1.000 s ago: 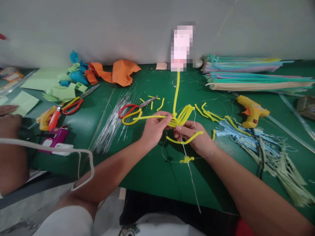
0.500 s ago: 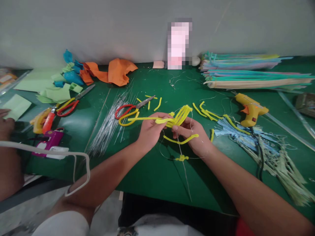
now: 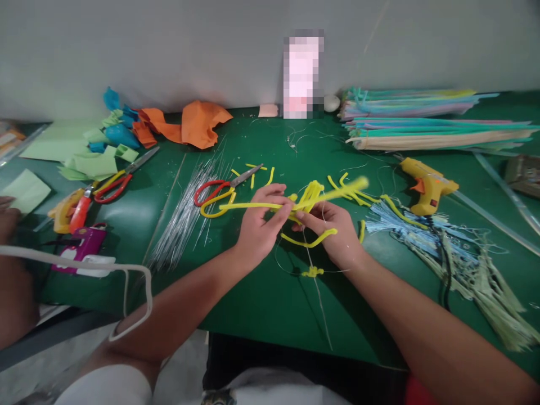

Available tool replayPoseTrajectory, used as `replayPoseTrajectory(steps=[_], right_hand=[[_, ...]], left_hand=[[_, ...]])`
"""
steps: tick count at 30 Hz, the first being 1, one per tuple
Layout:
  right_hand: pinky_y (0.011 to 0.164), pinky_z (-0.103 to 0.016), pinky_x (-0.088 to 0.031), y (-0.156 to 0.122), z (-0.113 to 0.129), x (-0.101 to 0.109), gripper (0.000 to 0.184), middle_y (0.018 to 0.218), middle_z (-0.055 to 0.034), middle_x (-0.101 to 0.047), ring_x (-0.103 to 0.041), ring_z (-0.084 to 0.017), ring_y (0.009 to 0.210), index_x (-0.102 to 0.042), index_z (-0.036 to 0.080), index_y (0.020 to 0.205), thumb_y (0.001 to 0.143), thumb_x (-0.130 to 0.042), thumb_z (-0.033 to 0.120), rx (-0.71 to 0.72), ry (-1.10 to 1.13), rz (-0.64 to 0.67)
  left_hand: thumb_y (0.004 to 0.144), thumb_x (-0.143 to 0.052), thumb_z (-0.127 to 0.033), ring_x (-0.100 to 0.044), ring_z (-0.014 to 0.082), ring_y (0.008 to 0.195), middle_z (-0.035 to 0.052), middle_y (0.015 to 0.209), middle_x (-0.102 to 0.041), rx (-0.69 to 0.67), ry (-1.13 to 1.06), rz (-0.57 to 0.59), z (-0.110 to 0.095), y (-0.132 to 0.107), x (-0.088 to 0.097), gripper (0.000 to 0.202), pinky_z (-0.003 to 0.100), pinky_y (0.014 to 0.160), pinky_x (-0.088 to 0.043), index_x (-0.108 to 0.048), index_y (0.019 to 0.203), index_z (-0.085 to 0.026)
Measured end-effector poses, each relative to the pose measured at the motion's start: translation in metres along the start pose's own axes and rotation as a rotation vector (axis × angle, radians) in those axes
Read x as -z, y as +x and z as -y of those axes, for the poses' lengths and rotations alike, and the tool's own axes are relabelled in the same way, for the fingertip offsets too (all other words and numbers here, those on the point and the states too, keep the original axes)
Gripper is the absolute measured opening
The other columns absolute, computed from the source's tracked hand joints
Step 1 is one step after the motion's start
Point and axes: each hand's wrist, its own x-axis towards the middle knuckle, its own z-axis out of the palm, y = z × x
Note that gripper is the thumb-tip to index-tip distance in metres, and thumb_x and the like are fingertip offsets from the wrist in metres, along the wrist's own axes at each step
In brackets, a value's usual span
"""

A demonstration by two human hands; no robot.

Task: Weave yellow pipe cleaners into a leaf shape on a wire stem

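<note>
Yellow pipe cleaners (image 3: 310, 194) are bunched in bent loops between my two hands, over the middle of the table. My left hand (image 3: 264, 222) pinches them from the left, and one long strand sticks out past it toward the red-and-yellow scissors (image 3: 215, 197). From the right, my right hand (image 3: 333, 225) is closed on the same bunch. A thin wire stem (image 3: 321, 312) hangs below the fingers, with a small yellow knotted piece (image 3: 313, 271) on it. A curved yellow strand (image 3: 310, 243) droops under the right hand. The fingertips partly hide the join.
Thin metal wires (image 3: 181, 214) lie left of the scissors. A yellow glue gun (image 3: 426, 183) and blue-green tassels (image 3: 455, 264) are at the right. Pipe cleaner bundles (image 3: 422, 135) lie at the back right. A white tube (image 3: 84, 259) crosses near my left arm. Another person's hand (image 3: 8, 214) is at far left.
A yellow pipe cleaner end has swung out to the right above my right hand, blurred by motion. My left fingers have lifted and shifted slightly; the right hand stays on the bunch.
</note>
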Motion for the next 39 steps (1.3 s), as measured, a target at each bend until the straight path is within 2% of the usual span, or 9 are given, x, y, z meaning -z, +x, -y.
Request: replayPoseTrajectory(steps=[2, 4, 7, 10, 19, 30, 39], right_hand=[[0.055, -0.030, -0.052, 0.0008, -0.0018, 0.0014, 0.028, 0.067, -0.0022, -0.069, -0.064, -0.016, 0.057, -0.071, 0.018, 0.080, 0.064, -0.081, 0.038, -0.017, -0.001, 0.011], [0.054, -0.029, -0.051, 0.0016, -0.0040, 0.0031, 0.030, 0.065, -0.0024, -0.069, -0.064, -0.016, 0.058, -0.072, 0.018, 0.082, 0.065, -0.080, 0.041, -0.017, 0.002, 0.033], [0.057, -0.029, -0.052, 0.0024, -0.0057, 0.0042, 0.036, 0.072, -0.0036, -0.071, -0.065, -0.017, 0.060, -0.073, 0.017, 0.086, 0.064, -0.081, 0.045, -0.005, 0.009, 0.059], [0.061, -0.031, -0.054, 0.0026, -0.0054, 0.0034, 0.039, 0.076, -0.0038, -0.072, -0.065, -0.016, 0.063, -0.073, 0.017, 0.088, 0.062, -0.081, 0.046, 0.005, 0.004, 0.070], [0.064, -0.033, -0.051, 0.0022, -0.0043, 0.0050, 0.022, 0.069, -0.0023, -0.069, -0.063, -0.016, 0.061, -0.072, 0.017, 0.079, 0.068, -0.077, 0.035, 0.060, -0.056, 0.050], [0.062, -0.030, -0.050, 0.0003, -0.0011, 0.0046, 0.018, 0.065, -0.0013, -0.068, -0.064, -0.015, 0.061, -0.070, 0.018, 0.072, 0.070, -0.076, 0.035, 0.078, -0.079, 0.051], [0.065, -0.031, -0.051, 0.0016, -0.0040, 0.0069, 0.021, 0.069, -0.0029, -0.070, -0.065, -0.016, 0.064, -0.074, 0.017, 0.083, 0.070, -0.076, 0.033, 0.010, 0.014, 0.116]], left_hand=[[0.090, -0.059, -0.028, -0.057, 0.0194, 0.116, 0.0066, 0.119, -0.061, -0.049, 0.096, 0.004, -0.0041, -0.0003, 0.0011, 0.013, 0.040, 0.105, -0.044, -0.070, 0.089, -0.021], [0.089, -0.060, -0.026, -0.058, 0.0189, 0.113, 0.0058, 0.112, -0.065, -0.109, 0.166, 0.000, -0.0065, -0.0008, 0.0017, 0.012, 0.041, 0.104, -0.044, -0.070, 0.088, -0.021], [0.088, -0.062, -0.023, -0.059, 0.0186, 0.109, 0.0027, 0.095, -0.071, -0.202, 0.224, -0.033, -0.0054, -0.0016, 0.0017, 0.008, 0.042, 0.103, -0.045, -0.070, 0.087, -0.022], [0.087, -0.062, -0.023, -0.062, 0.0188, 0.101, 0.0017, 0.088, -0.073, -0.243, 0.255, -0.063, -0.0025, -0.0016, 0.0015, 0.008, 0.041, 0.096, -0.049, -0.070, 0.086, -0.022], [0.083, -0.066, -0.020, -0.065, 0.0171, 0.089, 0.0018, 0.086, -0.072, -0.343, 0.327, -0.049, -0.0058, 0.0006, 0.0010, 0.003, 0.038, 0.085, -0.052, -0.067, 0.086, -0.022], [0.086, -0.063, -0.022, -0.065, 0.0152, 0.087, 0.0005, 0.086, -0.073, -0.423, 0.454, -0.024, -0.0060, 0.0025, 0.0023, 0.002, 0.034, 0.083, -0.049, -0.063, 0.084, -0.021], [0.084, -0.063, -0.019, -0.066, 0.0151, 0.084, -0.0001, 0.085, -0.074, -0.423, 0.470, -0.009, -0.0050, 0.0017, 0.0031, 0.003, 0.033, 0.079, -0.048, -0.064, 0.082, -0.021]])
